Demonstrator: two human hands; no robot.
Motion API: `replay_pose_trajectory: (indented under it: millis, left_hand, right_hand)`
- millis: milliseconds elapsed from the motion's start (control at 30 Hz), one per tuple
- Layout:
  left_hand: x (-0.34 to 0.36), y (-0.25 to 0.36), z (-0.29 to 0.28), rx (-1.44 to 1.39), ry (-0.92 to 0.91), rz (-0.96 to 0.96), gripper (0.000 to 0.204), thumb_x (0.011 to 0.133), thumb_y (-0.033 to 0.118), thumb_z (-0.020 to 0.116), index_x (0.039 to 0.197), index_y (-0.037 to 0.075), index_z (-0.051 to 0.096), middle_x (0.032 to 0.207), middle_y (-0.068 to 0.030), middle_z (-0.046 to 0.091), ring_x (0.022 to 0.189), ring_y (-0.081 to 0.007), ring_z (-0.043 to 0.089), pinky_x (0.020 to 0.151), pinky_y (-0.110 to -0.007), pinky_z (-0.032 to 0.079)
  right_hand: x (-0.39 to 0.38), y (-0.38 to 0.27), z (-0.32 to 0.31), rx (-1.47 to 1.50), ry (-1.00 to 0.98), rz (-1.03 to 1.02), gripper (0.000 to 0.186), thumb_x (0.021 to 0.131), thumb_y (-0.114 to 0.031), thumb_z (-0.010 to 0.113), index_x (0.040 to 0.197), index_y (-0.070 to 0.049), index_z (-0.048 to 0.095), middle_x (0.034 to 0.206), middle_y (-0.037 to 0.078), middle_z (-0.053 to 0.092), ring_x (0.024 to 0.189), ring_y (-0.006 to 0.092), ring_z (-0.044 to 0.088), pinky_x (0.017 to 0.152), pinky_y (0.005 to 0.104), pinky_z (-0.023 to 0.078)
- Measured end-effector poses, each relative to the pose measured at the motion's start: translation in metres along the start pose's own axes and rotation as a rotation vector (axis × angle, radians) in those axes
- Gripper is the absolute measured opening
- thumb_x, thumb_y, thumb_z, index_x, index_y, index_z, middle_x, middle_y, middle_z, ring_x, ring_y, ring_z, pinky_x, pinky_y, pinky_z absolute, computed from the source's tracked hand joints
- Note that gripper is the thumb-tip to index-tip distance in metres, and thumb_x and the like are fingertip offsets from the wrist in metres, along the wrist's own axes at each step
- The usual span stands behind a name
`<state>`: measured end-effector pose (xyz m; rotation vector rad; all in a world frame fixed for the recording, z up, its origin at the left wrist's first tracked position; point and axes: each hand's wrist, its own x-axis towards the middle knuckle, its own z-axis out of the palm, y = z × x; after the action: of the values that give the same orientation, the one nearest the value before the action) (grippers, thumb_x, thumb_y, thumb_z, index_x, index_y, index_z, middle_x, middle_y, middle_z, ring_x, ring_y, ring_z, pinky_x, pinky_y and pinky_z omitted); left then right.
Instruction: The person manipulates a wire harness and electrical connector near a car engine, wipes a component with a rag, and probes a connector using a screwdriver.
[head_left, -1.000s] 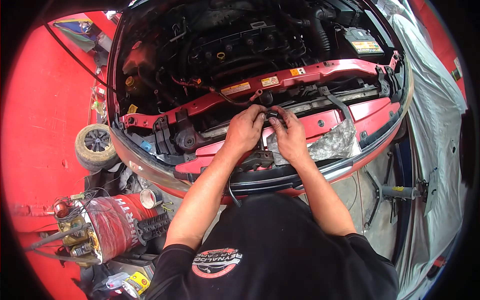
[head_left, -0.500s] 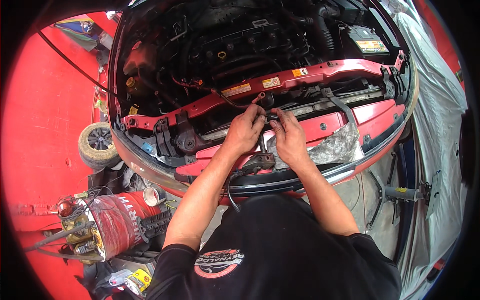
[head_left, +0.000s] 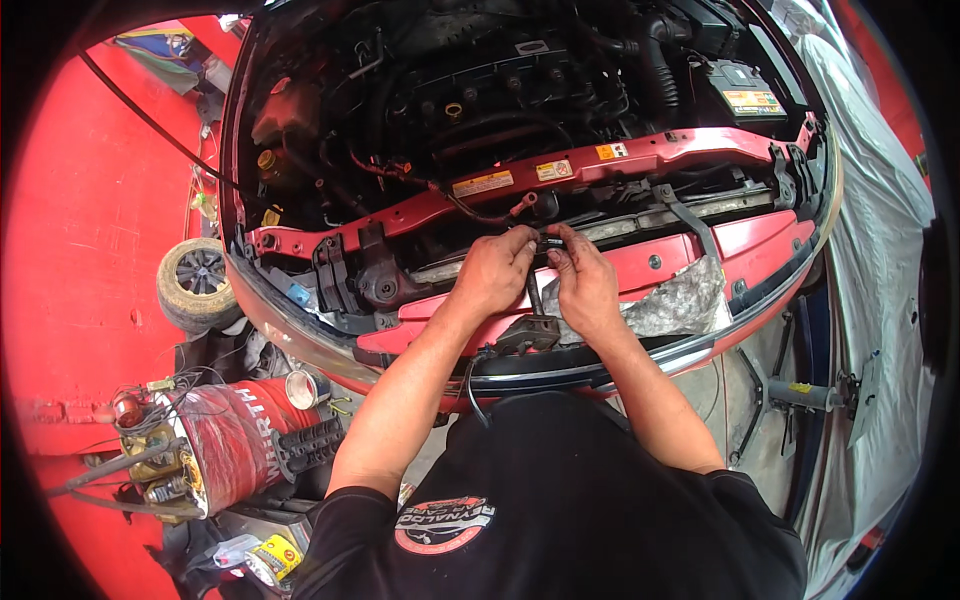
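Note:
Both hands are over the front of a red car with its engine bay (head_left: pixel 500 75) exposed. My left hand (head_left: pixel 495 270) and my right hand (head_left: pixel 585 285) pinch a small black part (head_left: pixel 552 243) between their fingertips, above the front panel (head_left: pixel 650 262). A dark rod or cable (head_left: pixel 535 292) runs down between my hands to a black bracket (head_left: pixel 527 334). A crumpled grey pad or cloth (head_left: pixel 678 298) lies right of my right hand. Behind my fingers runs the red crossmember (head_left: pixel 660 148) with stickers, and a cable with a terminal end hangs near it.
A battery (head_left: pixel 750 95) is at the back right. At left are a wheel (head_left: pixel 195 282), a red drum (head_left: pixel 230 445) topped with hoses and parts, and a red wall (head_left: pixel 90 250). At right are a grey cover (head_left: pixel 870 200) and a metal stand with a cylinder (head_left: pixel 810 395).
My hands stay together on the small black part, with slight shifts of the fingers. The whole view has drifted a little, with the car sitting slightly right and lower in the picture.

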<state>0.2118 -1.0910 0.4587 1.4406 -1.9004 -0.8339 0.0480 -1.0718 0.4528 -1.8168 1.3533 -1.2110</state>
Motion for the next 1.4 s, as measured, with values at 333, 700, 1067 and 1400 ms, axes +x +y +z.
replay_pose_trajectory:
  millis: [333,700,1067,1400]
  left_hand:
    - [0.003,-0.003,0.004,0.110,0.026,0.068,0.015,0.090,0.015,0.055,0.092,0.001,0.060,0.079,-0.0243,0.062,0.081,-0.0436,0.062,0.069,-0.049,0.048]
    - [-0.026,0.005,-0.009,-0.620,0.109,-0.090,0.024,0.093,0.003,0.050,0.112,-0.003,0.063,0.098,-0.0081,0.069,0.089,-0.0127,0.063,0.079,-0.027,0.050]
    - [-0.047,0.016,-0.015,-0.658,0.244,-0.156,0.030,0.087,-0.004,0.044,0.109,-0.004,0.065,0.096,-0.0056,0.069,0.087,-0.0099,0.061,0.076,-0.025,0.050]
    - [-0.044,0.010,0.001,-0.580,0.282,-0.174,0.024,0.096,0.007,0.056,0.115,-0.005,0.064,0.100,-0.0089,0.070,0.092,-0.0123,0.063,0.081,-0.027,0.050]
  right_hand:
    - [0.002,0.006,-0.001,-0.085,-0.081,-0.116,0.028,0.089,-0.004,0.060,0.116,0.001,0.061,0.099,0.019,0.064,0.093,0.0379,0.062,0.078,0.0436,0.050]
    - [0.006,-0.028,0.009,0.147,0.003,-0.195,0.043,0.079,-0.014,0.078,0.117,0.001,0.064,0.092,0.011,0.061,0.072,0.0200,0.060,0.065,0.0308,0.050]
    - [0.018,-0.045,0.016,0.162,-0.033,-0.387,0.042,0.076,-0.017,0.081,0.111,0.001,0.067,0.088,0.009,0.060,0.061,0.0135,0.055,0.054,0.0277,0.046]
    - [0.009,-0.031,0.009,0.187,-0.056,-0.311,0.042,0.078,-0.019,0.080,0.114,-0.002,0.067,0.090,0.007,0.060,0.059,0.0110,0.052,0.054,0.0260,0.044]
